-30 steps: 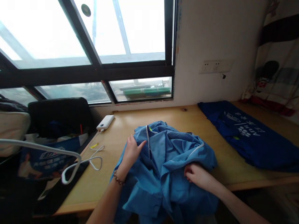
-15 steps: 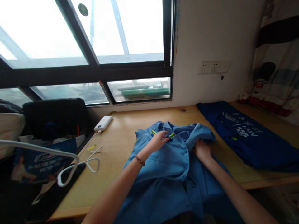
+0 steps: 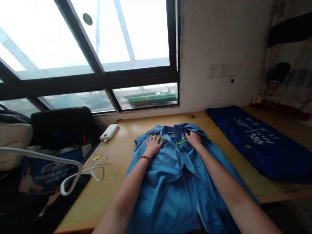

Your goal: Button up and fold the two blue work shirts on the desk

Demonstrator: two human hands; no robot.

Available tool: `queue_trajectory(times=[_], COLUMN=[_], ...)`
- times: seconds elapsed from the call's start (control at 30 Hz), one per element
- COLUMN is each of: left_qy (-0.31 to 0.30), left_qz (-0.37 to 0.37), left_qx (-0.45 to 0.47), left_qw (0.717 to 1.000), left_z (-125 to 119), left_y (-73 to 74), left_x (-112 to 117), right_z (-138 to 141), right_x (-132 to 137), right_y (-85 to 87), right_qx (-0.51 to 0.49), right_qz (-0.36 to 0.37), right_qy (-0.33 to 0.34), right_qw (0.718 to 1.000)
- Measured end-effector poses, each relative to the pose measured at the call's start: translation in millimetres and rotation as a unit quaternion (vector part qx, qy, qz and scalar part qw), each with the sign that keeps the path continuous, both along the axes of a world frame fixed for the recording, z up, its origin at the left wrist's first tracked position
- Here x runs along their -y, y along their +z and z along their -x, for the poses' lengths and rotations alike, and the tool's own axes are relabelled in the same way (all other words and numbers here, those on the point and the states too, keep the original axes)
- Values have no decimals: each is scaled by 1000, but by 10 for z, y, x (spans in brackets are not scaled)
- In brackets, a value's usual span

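A light blue shirt [image 3: 175, 182] lies spread on the wooden desk [image 3: 117, 175], collar toward the window, with yellow-green stripes near the shoulders. My left hand [image 3: 153, 146] rests flat on the shirt's left shoulder, fingers spread, a beaded bracelet on the wrist. My right hand [image 3: 193, 138] lies on the right side of the collar with its fingers curled against the cloth. Both forearms stretch across the shirt's front.
A dark blue printed garment [image 3: 258, 143] lies at the desk's right. A white power bank [image 3: 109, 131] with a looping white cable [image 3: 96, 165] sits at the left. A black chair [image 3: 60, 125], a bag and a white hanger [image 3: 48, 161] stand left of the desk.
The shirt has gone from a crumpled heap to lying flat, collar at the far end. Both hands slid forward to the shoulders and collar.
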State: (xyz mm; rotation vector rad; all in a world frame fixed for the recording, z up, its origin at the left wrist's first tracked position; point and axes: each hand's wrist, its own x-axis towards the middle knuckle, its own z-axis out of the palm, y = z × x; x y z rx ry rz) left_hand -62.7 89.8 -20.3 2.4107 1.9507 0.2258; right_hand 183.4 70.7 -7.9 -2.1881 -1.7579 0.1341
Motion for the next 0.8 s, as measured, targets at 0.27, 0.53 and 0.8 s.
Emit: queue_trajectory(times=[0.27,0.53,0.8], left_qy=[-53,-82,-137], left_qz=[-26,-43,-56], left_qx=[49,364,357], left_qw=[997,927,922], left_z=[-251,-900,-812], left_y=[69,-45,-236], left_x=[37,83,27], right_z=[152,607,707], right_x=[175,290,285], right_y=[5,46,-199], right_qx=[40,-90,-62], right_qz=[-62,-34,-36], right_qy=[-52,81,68], right_qw=[996,992,995])
